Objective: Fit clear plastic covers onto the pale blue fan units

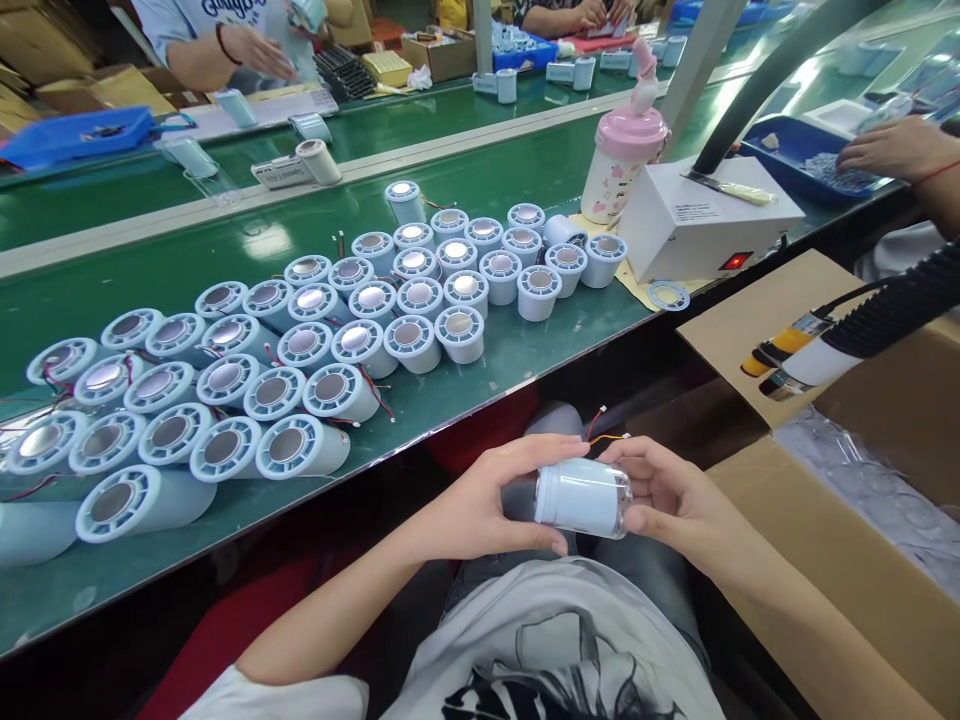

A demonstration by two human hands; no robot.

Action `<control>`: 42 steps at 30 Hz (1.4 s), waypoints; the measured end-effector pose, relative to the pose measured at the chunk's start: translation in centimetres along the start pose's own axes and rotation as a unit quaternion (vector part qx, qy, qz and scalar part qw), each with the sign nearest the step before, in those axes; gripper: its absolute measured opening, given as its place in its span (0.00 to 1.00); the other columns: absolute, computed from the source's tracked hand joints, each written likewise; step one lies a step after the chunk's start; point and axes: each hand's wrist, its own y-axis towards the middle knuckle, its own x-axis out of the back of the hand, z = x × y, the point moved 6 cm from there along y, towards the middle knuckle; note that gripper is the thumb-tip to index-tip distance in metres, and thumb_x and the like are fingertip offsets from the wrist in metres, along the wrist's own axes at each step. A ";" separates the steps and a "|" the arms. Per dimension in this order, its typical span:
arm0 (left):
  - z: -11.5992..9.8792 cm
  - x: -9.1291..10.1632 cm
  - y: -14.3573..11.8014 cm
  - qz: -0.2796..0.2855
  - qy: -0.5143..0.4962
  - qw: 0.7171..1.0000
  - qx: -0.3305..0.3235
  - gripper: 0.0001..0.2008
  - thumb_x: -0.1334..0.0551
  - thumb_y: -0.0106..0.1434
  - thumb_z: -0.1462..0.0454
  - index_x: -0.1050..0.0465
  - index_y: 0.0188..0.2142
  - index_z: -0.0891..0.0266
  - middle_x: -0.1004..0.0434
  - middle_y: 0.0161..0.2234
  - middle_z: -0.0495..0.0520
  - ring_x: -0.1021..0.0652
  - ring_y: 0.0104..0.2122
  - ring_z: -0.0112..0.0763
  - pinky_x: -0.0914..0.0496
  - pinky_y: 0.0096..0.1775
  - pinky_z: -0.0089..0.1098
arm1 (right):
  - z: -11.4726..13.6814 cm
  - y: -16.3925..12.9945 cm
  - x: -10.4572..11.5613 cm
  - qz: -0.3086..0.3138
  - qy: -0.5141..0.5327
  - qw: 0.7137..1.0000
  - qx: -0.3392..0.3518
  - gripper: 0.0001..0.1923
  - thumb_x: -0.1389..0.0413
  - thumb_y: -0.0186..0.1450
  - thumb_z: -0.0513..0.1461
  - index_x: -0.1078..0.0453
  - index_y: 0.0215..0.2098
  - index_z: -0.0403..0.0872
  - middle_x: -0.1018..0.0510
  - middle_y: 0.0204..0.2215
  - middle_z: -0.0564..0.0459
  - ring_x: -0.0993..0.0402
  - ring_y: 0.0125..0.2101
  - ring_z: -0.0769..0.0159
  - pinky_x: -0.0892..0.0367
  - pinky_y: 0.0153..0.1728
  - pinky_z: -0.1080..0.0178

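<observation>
From 9 to 12 o'clock of the person's held part, many light-blue motor-like units [304, 342] stood on the green workbench [480, 400]. At its 9 o'clock was the left hand [480, 500], whose fingers and thumb were clamped around the left end of the light-blue cylindrical housing [577, 495]. This housing was above the lap, lying almost sideways, and thin wires [598, 437] showed at 1 o'clock. A transparent plastic cover [624, 502] enclosed its right end; there the fingertips and thumb of the right hand [690, 505] were closed on the cover. In my judgement, the step in hand was the joining of cover and housing, though whether it was fully seated I could not tell. The next move seemed to call for an even push along the axis, with the wires kept free. At 3 o'clock, an open carton [795, 530] contained clear plastic pieces [862, 470].
</observation>
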 end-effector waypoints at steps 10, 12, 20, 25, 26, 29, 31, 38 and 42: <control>-0.1 -0.2 -0.1 0.000 0.003 1.000 -0.013 0.38 0.26 0.49 0.65 0.34 0.59 0.51 0.32 0.60 0.57 0.32 0.59 0.45 0.36 0.59 0.44 | -0.9 0.2 -0.1 -0.023 0.071 0.997 -0.034 0.21 0.38 0.61 0.52 0.36 0.44 0.49 0.24 0.31 0.57 0.25 0.28 0.71 0.27 0.29 0.70; -0.2 -0.2 -0.2 0.001 0.008 1.000 -0.019 0.37 0.26 0.49 0.66 0.34 0.58 0.52 0.32 0.59 0.57 0.32 0.59 0.44 0.36 0.59 0.43 | -1.5 0.2 -0.2 -0.032 0.077 0.995 -0.060 0.23 0.39 0.61 0.54 0.37 0.43 0.48 0.24 0.28 0.57 0.24 0.25 0.69 0.26 0.27 0.68; -0.3 -0.3 -0.2 0.007 0.014 0.999 -0.028 0.37 0.27 0.49 0.66 0.34 0.59 0.52 0.32 0.59 0.57 0.32 0.59 0.44 0.35 0.59 0.42 | -2.5 0.5 -0.8 -0.048 0.096 0.987 -0.116 0.26 0.46 0.62 0.60 0.39 0.34 0.46 0.27 0.16 0.59 0.27 0.15 0.70 0.34 0.14 0.75; -0.5 -0.3 -0.3 0.015 0.004 0.999 -0.041 0.39 0.26 0.47 0.69 0.34 0.58 0.49 0.33 0.60 0.56 0.31 0.59 0.43 0.36 0.59 0.42 | -2.8 0.7 -1.4 -0.034 0.121 0.978 -0.165 0.30 0.47 0.58 0.64 0.39 0.33 0.46 0.27 0.15 0.58 0.29 0.11 0.71 0.38 0.10 0.76; -0.5 -0.3 -0.3 0.016 0.000 0.999 -0.043 0.39 0.26 0.47 0.69 0.34 0.58 0.49 0.33 0.60 0.56 0.31 0.59 0.44 0.37 0.59 0.43 | -3.0 0.7 -1.5 -0.028 0.130 0.975 -0.178 0.30 0.48 0.59 0.64 0.38 0.34 0.46 0.25 0.16 0.56 0.30 0.11 0.71 0.38 0.10 0.76; -0.4 -0.3 -0.4 0.016 -0.001 0.999 -0.050 0.39 0.26 0.47 0.70 0.34 0.58 0.48 0.35 0.61 0.56 0.32 0.59 0.45 0.38 0.60 0.44 | -3.4 0.6 -1.9 -0.011 0.163 0.958 -0.234 0.29 0.60 0.69 0.59 0.35 0.32 0.43 0.24 0.16 0.50 0.30 0.10 0.73 0.39 0.10 0.77; -0.3 -0.3 -0.3 0.018 0.006 0.998 -0.058 0.39 0.26 0.47 0.70 0.34 0.58 0.47 0.36 0.62 0.56 0.33 0.60 0.45 0.38 0.60 0.44 | -3.6 0.4 -2.2 0.002 0.186 0.944 -0.271 0.35 0.69 0.73 0.54 0.33 0.27 0.41 0.25 0.15 0.49 0.30 0.10 0.73 0.40 0.09 0.78; -0.6 -0.4 -0.2 0.010 0.022 0.999 -0.038 0.32 0.28 0.51 0.67 0.31 0.56 0.50 0.34 0.60 0.57 0.31 0.58 0.44 0.32 0.54 0.39 | -3.6 -0.1 -3.0 0.053 0.177 0.925 -0.332 0.45 0.80 0.71 0.55 0.35 0.17 0.41 0.32 0.11 0.50 0.38 0.06 0.78 0.48 0.06 0.80; -0.3 -0.4 -0.3 -0.012 -0.046 0.998 0.033 0.29 0.30 0.55 0.65 0.34 0.56 0.56 0.32 0.55 0.59 0.28 0.53 0.40 0.27 0.48 0.35 | -3.5 0.2 -0.5 -0.048 0.020 0.980 -0.192 0.30 0.65 0.71 0.56 0.34 0.35 0.43 0.26 0.19 0.51 0.30 0.13 0.70 0.37 0.11 0.73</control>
